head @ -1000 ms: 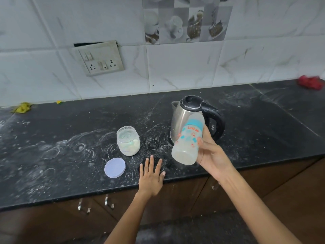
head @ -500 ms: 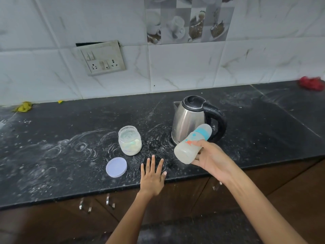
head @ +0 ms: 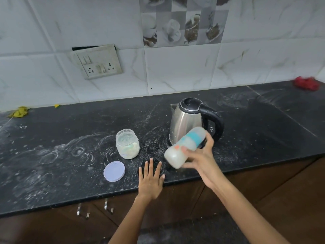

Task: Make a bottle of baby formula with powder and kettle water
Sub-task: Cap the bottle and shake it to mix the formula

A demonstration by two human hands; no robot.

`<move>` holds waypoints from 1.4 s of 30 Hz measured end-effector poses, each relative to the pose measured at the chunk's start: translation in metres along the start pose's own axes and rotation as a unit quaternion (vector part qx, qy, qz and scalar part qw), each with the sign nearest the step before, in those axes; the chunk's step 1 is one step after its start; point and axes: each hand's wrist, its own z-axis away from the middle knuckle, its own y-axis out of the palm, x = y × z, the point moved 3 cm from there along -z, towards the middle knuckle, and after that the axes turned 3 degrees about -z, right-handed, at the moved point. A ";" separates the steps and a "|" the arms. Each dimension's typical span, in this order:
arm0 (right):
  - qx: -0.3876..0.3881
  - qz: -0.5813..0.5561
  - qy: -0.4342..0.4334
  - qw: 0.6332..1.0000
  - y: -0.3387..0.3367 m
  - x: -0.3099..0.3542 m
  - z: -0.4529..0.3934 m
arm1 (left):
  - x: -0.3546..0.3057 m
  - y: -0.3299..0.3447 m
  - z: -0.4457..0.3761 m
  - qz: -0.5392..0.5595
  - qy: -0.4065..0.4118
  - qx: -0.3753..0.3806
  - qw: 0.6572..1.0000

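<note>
Tilted further over since a moment ago, the bottle (head: 185,146) lies almost sideways in my right hand (head: 198,156), fingers wrapped round its middle (cap end up-right, blurred), just in front of the kettle (head: 187,120). Left hand (head: 151,180) rests flat and empty on the counter (head: 52,147), near the lid (head: 114,171) and open jar (head: 127,146).

Milky bottle (head: 184,148) with teal band, steel-and-black kettle (head: 188,120), lilac lid (head: 114,171), white-speckled black counter (head: 52,155)
</note>
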 end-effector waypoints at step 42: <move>-0.063 -0.044 -0.026 0.997 -0.004 0.002 -0.003 | 0.002 0.000 -0.002 -0.017 -0.011 0.014 1.000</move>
